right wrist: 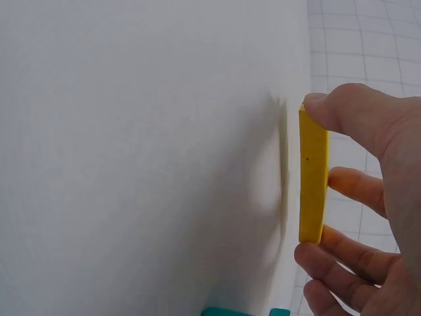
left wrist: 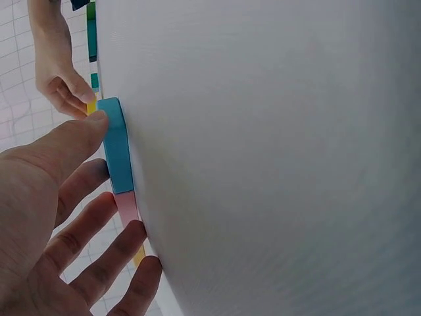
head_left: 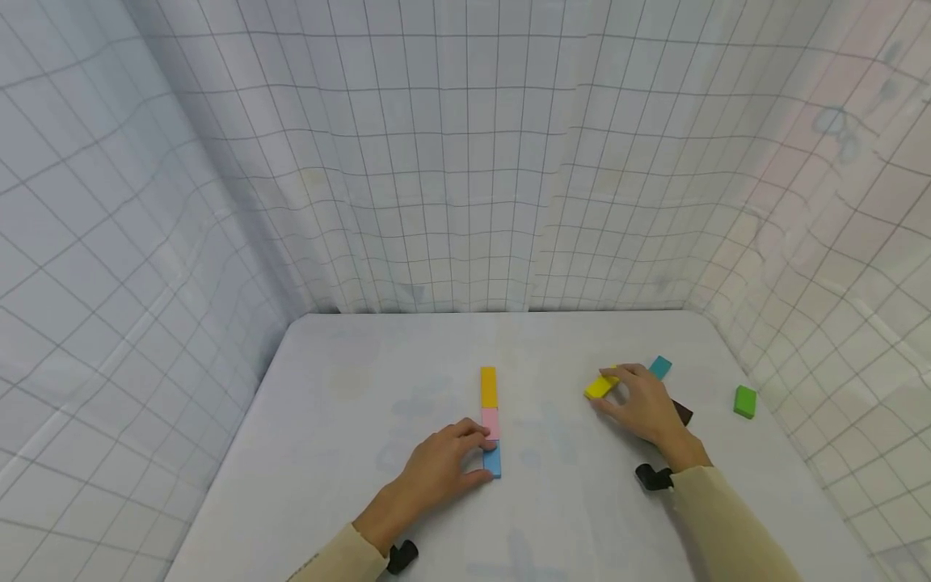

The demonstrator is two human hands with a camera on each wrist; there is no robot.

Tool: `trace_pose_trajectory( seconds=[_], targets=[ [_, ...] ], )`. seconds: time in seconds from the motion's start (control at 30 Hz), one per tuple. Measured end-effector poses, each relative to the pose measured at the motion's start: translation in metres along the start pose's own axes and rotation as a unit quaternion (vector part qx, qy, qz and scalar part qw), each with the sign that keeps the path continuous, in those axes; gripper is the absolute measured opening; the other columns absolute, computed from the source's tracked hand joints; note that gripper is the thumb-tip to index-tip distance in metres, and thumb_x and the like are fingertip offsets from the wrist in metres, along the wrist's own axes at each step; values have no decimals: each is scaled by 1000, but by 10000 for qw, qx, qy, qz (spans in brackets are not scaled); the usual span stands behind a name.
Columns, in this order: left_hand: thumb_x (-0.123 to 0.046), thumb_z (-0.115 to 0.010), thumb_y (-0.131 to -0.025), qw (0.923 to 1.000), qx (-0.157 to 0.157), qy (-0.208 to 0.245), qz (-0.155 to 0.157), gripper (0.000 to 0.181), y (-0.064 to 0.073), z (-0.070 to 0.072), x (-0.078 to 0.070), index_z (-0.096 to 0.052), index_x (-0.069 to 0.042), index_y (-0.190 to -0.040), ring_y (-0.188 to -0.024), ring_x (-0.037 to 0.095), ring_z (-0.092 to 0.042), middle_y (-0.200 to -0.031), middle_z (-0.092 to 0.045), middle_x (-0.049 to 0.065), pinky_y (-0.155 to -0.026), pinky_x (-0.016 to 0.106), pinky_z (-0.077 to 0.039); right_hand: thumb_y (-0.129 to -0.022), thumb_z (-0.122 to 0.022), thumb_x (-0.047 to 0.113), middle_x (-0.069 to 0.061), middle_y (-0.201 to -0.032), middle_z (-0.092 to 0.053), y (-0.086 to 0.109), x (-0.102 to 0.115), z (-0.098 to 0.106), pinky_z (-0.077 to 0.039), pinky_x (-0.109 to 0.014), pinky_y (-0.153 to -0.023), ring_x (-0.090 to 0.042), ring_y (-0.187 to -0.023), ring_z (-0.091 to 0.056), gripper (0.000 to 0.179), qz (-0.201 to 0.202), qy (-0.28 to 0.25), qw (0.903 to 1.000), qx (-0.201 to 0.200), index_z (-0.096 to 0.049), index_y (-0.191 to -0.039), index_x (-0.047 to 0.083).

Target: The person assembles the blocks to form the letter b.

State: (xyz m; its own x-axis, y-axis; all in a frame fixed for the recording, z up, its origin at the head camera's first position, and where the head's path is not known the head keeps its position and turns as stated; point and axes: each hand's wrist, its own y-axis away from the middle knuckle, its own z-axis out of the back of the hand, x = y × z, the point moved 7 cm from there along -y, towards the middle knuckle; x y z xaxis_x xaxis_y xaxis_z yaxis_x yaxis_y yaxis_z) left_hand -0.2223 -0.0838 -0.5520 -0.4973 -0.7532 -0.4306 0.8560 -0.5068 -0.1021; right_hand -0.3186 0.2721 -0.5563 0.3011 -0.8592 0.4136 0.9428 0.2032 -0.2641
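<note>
A row of flat blocks runs away from me along the table: a blue block (head_left: 492,463) nearest, then a pink block (head_left: 490,419), then an orange block (head_left: 489,386). My left hand (head_left: 442,465) pinches the blue block lengthwise, thumb at its near end and a fingertip toward the far end; the other fingers spread along the row. Farther right, my right hand (head_left: 643,406) holds a yellow block (right wrist: 314,178) by its ends between thumb and fingers. In the right wrist view, a gap and a shadow show it raised off the tabletop.
Beyond the right hand lies a teal block (head_left: 660,367). A dark brown block (head_left: 682,412) is partly hidden beside that hand. A green block (head_left: 745,401) sits near the table's right edge. Grid-patterned curtains (head_left: 465,162) enclose the white table (head_left: 349,388) at the back and sides.
</note>
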Motion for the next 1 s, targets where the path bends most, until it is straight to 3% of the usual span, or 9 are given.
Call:
trace_pose_trajectory(
  seconds=[0.47,1.0],
  targets=[
    [-33,-98,-98,9999,-93,43,-63,41,-1,1,2,-86,-20,-135,-132,23,-78,-147,-77,-1,-111,46,-68,-102,-92,32,-30,-159,-67,-19,22,-12,-55,-75,-122,-57,-146,-65,59,21,-93,9994,343,-75,-152,8],
    [-33,-96,-100,9998,-80,28,-160,41,1,2,-2,-85,-19,-138,-137,26,-77,-153,-76,1,-111,50,-68,-101,-92,29,-29,-162,-66,-34,48,-20,-52,-75,-125,-55,-150,-62,58,266,-305,9983,418,-75,-152,7]
  ],
)
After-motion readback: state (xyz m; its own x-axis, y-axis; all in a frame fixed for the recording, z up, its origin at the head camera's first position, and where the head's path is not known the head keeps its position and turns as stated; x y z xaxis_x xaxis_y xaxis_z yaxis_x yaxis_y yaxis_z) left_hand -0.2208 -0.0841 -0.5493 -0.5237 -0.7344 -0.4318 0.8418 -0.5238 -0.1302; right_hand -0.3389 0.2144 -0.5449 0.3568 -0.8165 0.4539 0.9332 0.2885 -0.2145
